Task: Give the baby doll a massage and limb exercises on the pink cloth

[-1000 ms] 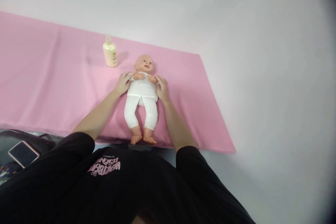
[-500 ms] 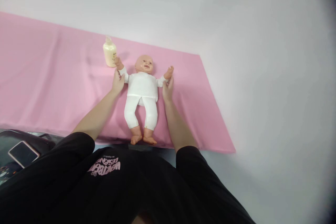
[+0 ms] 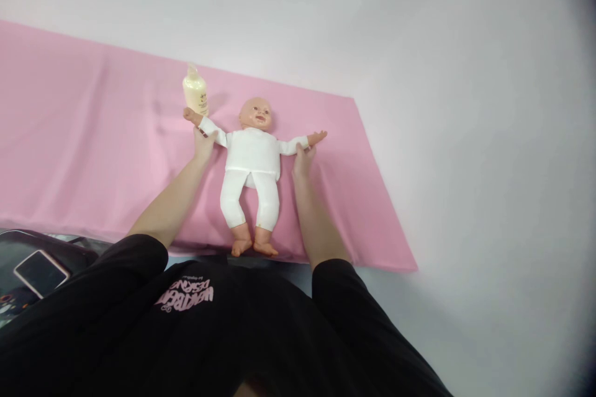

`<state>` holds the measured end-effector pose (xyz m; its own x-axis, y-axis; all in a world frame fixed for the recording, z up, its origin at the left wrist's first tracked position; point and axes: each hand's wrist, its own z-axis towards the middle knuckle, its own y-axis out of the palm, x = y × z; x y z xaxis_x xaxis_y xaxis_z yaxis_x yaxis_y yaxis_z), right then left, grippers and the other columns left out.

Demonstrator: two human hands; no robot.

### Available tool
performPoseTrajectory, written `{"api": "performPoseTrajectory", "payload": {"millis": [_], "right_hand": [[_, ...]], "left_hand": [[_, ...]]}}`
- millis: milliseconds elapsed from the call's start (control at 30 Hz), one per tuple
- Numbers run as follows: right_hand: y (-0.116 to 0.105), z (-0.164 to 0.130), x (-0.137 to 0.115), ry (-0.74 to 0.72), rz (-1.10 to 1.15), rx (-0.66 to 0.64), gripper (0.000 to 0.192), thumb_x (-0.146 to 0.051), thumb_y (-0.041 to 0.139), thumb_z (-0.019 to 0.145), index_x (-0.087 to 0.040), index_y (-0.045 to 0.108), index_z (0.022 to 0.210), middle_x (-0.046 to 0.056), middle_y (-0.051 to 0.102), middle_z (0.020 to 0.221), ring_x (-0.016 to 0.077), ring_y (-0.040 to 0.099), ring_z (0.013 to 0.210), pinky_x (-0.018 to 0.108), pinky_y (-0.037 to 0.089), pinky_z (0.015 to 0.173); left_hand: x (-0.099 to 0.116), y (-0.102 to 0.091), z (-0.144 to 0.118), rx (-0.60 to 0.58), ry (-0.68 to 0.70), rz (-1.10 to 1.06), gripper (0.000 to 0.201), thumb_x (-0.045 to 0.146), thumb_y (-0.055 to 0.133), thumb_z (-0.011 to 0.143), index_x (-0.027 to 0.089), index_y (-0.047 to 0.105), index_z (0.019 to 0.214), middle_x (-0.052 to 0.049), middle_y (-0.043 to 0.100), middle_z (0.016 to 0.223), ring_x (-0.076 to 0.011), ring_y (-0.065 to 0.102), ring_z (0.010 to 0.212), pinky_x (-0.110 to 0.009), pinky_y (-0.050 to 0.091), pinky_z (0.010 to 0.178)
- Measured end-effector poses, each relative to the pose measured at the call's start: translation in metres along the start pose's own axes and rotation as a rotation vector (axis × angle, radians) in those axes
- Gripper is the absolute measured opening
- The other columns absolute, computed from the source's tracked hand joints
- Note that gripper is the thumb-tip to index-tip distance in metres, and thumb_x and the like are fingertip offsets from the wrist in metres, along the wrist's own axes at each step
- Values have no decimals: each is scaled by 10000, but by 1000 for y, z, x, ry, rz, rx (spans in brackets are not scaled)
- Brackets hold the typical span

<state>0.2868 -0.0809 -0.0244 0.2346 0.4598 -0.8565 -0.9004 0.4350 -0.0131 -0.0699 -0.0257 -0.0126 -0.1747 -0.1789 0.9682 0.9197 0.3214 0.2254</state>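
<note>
A baby doll (image 3: 252, 161) in a white top and white trousers lies on its back on a pink cloth (image 3: 93, 155), head away from me. Both its arms are stretched out to the sides. My left hand (image 3: 203, 144) grips the doll's arm on the left, just under the sleeve. My right hand (image 3: 302, 160) grips the doll's other arm near the wrist. A cream lotion bottle (image 3: 195, 93) stands upright just behind the doll's hand on the left, close to touching it.
The pink cloth covers a white surface (image 3: 465, 136) that runs on to the right and behind. At the lower left a phone (image 3: 41, 273) lies on a dark bag (image 3: 13, 254). My black shirt fills the bottom of the view.
The doll's arms went from folded on its chest to raised, and now lie spread wide. My hands moved outward with them. The doll's hand on the left now reaches the bottle.
</note>
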Motion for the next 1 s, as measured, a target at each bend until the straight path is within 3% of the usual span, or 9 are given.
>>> {"api": "performPoseTrajectory", "payload": {"millis": [100,233,400,567,667,833,1000], "right_hand": [[0,0,1,118,43,43,937,-292,555,1016,-298,104,1837,131,136,1934,252,367,1750,637,390,1409],[0,1,2,95,34,17,917,-288,543,1021,-313,129,1839,118,180,1931,229,398,1733,613,398,1399],[3,1,-8,165,85,64,983,-295,595,950,-318,160,1831,116,216,1929,241,434,1727,621,417,1381],[6,-1,-25,174,55,61,964,-384,629,932,-266,237,1804,152,221,1926,277,443,1721,606,438,1378],[7,0,-30,193,54,77,965,-365,651,902,-211,255,1768,192,198,1926,313,389,1754,604,431,1390],[8,2,-24,174,44,62,990,-309,623,857,-244,215,1757,158,148,1944,288,320,1785,601,407,1403],[6,4,-9,109,27,32,1002,-374,623,903,-198,171,1779,204,134,1929,303,303,1790,612,398,1397]], "left_hand": [[0,0,0,3,-2,22,703,226,1012,759,270,563,1299,-148,693,1416,-400,637,1515,-613,537,1306],[1,-2,0,-5,-12,65,681,195,1003,800,239,549,1307,-159,685,1419,-380,651,1468,-631,533,1293],[-1,-1,-1,-28,13,49,802,144,1015,739,221,521,1366,-169,677,1440,-372,661,1443,-566,535,1273],[0,3,-4,-27,29,58,865,184,1033,682,281,527,1376,-137,637,1483,-365,633,1495,-546,524,1310],[5,2,-7,-45,25,68,829,119,981,709,260,522,1385,-159,629,1507,-361,631,1490,-546,506,1329],[10,3,-10,-45,5,93,788,62,904,725,261,507,1377,-152,639,1498,-351,645,1473,-564,507,1332],[10,6,-12,-44,20,93,799,74,888,714,264,504,1389,-158,635,1499,-366,635,1507,-556,513,1331]]}}
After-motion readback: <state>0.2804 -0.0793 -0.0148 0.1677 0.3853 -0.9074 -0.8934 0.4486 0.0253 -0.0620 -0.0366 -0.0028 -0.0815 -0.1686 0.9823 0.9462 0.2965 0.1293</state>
